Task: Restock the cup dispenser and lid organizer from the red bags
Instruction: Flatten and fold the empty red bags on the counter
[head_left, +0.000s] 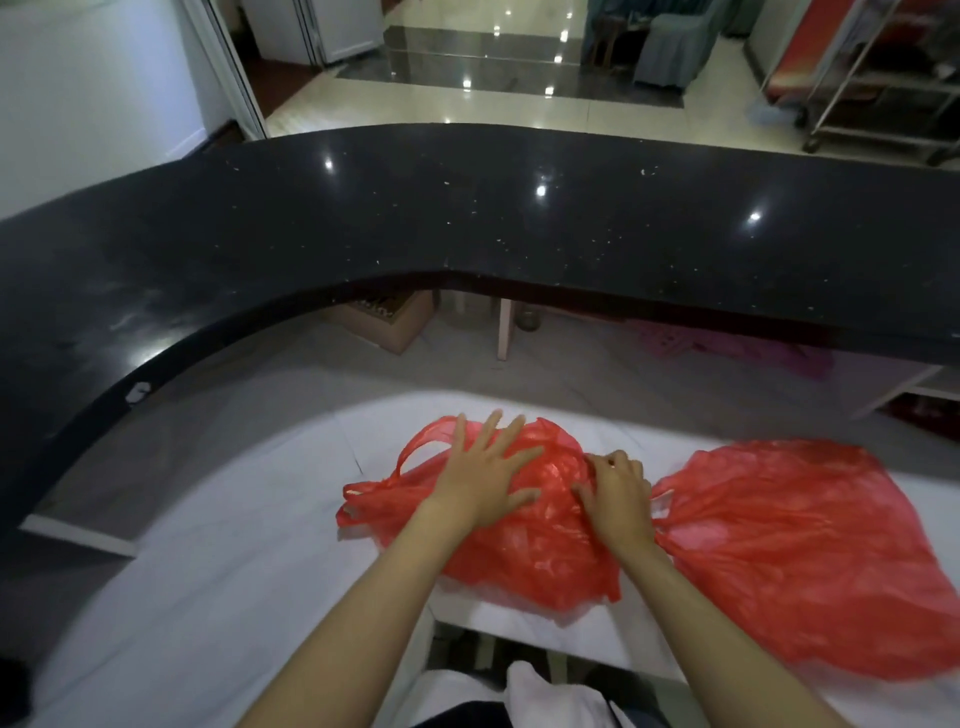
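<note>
- My left hand (480, 470): it lies flat, palm down, fingers spread and straight, pressing on the upper part of the near red bag (540, 551).
- My right hand (618, 496): it rests on the same bag just to the right of my left hand; the fingers are curled and bunch a fold of the red plastic at the bag's right edge.
- Near red bag: thin, translucent, crumpled plastic, spread under both of my hands on the white worktop (208, 571); it looks largely flattened, and I cannot tell what it holds.
- Bag handle loop (415, 449): it arches up just left of my left fingers; a second strap lies flat below it, left of my left wrist.
- Second red bag (800, 561): it lies on the worktop to the right of my right hand, its bunched neck touching the near bag close beside my right wrist; its contents do not show.
- White worktop: a pale surface with a curved far edge, carrying both bags.
- Black counter (467, 218): a glossy, speckled, curved ledge beyond my fingertips, standing higher than the worktop.
- Cardboard box (389, 317): it sits on the floor under the black counter, ahead of my left hand.
- Metal trolley (883, 93): it stands on the shiny tiled floor far beyond the counter, ahead of my right hand.
</note>
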